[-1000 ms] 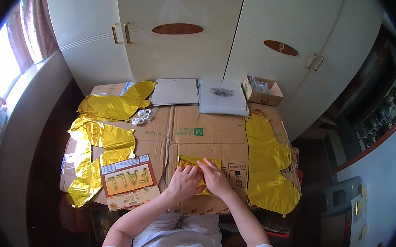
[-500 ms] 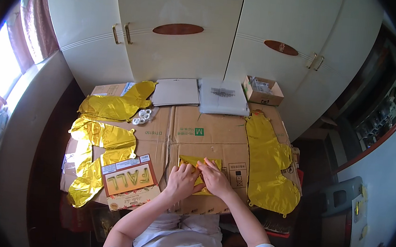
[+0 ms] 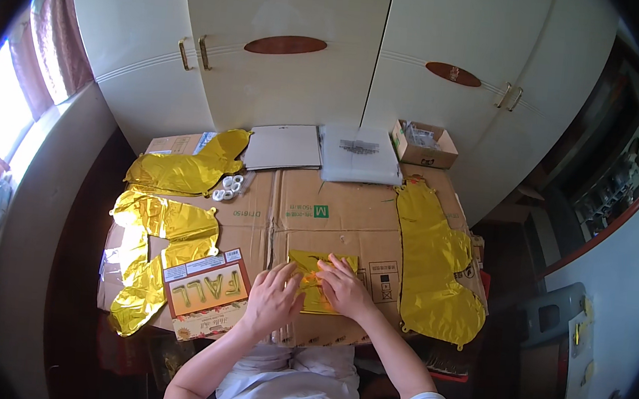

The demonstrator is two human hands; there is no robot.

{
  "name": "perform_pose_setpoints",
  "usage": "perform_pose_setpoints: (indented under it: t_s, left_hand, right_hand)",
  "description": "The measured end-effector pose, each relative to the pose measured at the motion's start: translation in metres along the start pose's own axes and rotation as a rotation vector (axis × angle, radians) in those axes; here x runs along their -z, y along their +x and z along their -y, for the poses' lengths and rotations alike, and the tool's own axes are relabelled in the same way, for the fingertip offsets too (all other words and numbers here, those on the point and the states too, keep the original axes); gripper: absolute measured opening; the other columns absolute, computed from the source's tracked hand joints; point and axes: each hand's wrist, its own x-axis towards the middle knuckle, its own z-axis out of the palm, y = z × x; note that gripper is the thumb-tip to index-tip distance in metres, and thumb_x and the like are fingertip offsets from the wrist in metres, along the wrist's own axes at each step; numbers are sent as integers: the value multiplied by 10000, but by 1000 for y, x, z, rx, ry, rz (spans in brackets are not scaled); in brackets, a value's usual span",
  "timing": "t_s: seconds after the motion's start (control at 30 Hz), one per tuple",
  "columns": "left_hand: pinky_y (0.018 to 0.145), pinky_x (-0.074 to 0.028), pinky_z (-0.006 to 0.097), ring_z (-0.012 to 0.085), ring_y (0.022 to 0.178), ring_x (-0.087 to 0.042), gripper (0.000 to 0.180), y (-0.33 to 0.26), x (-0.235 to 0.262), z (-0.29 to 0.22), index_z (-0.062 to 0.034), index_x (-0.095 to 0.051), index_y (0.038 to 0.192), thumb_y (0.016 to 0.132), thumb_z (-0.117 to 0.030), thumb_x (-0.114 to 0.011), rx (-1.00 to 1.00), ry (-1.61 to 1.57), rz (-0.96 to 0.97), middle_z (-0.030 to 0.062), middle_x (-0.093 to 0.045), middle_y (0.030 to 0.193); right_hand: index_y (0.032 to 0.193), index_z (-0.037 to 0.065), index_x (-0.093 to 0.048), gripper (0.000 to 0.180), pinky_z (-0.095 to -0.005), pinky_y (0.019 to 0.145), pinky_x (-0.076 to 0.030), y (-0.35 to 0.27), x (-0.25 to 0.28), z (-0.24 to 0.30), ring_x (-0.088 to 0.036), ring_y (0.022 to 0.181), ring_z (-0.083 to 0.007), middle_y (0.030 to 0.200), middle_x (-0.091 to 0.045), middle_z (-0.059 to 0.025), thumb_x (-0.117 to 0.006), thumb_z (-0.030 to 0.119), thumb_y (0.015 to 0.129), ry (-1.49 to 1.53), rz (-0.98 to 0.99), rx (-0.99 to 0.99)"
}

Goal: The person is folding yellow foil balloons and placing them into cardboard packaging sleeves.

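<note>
A folded gold foil balloon [image 3: 309,262] lies flat on the brown cardboard-covered table [image 3: 348,217], near its front edge. My left hand [image 3: 274,298] presses on the foil's left part, fingers spread. My right hand [image 3: 344,287] rests on its right part, fingers bent over the foil. Both hands cover most of the lower half of the folded piece. A printed card package with gold letters [image 3: 207,291] lies just left of my left hand.
Flat gold foil balloons lie at the left [image 3: 169,224], back left [image 3: 189,169] and right [image 3: 435,263]. A small white roll cluster [image 3: 228,188], a grey folder [image 3: 284,147], a clear plastic bag stack [image 3: 358,152] and a small open box [image 3: 423,142] sit at the back. Cupboard doors [image 3: 286,60] stand behind.
My hands shifted slightly over the folded foil; my left hand has slid a little down and left. Everything else on the table is unchanged.
</note>
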Motion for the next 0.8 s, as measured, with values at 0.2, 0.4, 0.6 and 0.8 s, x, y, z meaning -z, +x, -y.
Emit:
perform_pose_setpoints:
  t_s: [0.2, 0.4, 0.6, 0.8]
  left_hand:
    - [1151, -240, 495, 302, 1365, -410, 641, -8, -20, 5, 24, -505, 1336, 913, -458, -529, -78, 86, 161, 196, -493, 1405]
    - [1148, -237, 523, 298, 1363, -412, 694, -18, -32, 11, 24, -504, 1336, 885, -500, -567, -58, 113, 197, 196, -481, 1417]
    - [1145, -234, 537, 279, 1351, -431, 702, -19, -30, 11, 18, -508, 1331, 880, -516, -571, -56, 125, 190, 180, -495, 1408]
    - [1158, -207, 531, 297, 1378, -387, 672, -12, -25, 10, 14, -501, 1336, 898, -493, -557, -16, 72, 222, 174, -463, 1436]
  right_hand:
    - [1044, 17, -657, 192, -514, 1094, -354, 2, -2, 1, -463, 1302, -369, 1274, -601, -150, -562, 105, 902, -21, 8, 5]
    - [1054, 13, -666, 209, -511, 1096, -355, 0, -1, 1, -470, 1297, -361, 1283, -596, -150, -568, 86, 884, -42, 2, 27]
    - [1076, 19, -661, 237, -499, 1088, -366, 1, 4, 7, -473, 1296, -351, 1319, -571, -151, -572, 109, 876, -193, 69, 60]
    - [1101, 27, -650, 263, -495, 1096, -354, -1, 2, 5, -455, 1315, -346, 1339, -557, -147, -570, 128, 872, -208, 102, 51]
